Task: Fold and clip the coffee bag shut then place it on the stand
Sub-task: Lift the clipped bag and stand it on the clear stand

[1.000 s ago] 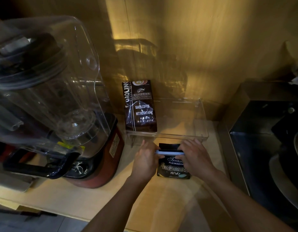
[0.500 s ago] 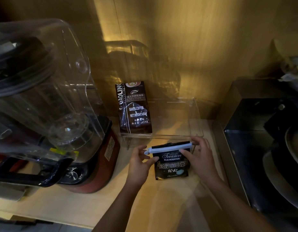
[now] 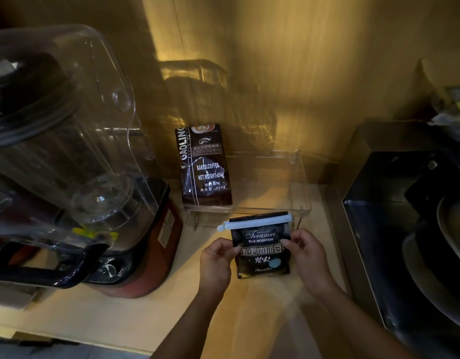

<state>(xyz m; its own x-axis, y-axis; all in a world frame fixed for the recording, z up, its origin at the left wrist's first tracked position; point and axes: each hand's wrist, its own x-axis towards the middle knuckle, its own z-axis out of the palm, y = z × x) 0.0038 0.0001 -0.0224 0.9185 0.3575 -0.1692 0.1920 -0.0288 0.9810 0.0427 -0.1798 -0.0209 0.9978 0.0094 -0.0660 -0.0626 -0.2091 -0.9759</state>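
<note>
Both grips pinch my Blue Mountain coffee bag [image 3: 261, 251]: left hand [image 3: 215, 264] on its left edge, right hand [image 3: 307, 257] on its right. White clip [image 3: 254, 224] spans its top, just before the clear stand's [image 3: 302, 193] front edge. Stand's right half lies open beside the Gaolino bag [image 3: 204, 165].

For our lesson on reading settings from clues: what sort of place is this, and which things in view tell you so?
Probably a kitchen or cafe counter: a blender stands on a wooden worktop, and a coffee bag sits on a clear stand, with another clipped bag held in front.
</note>
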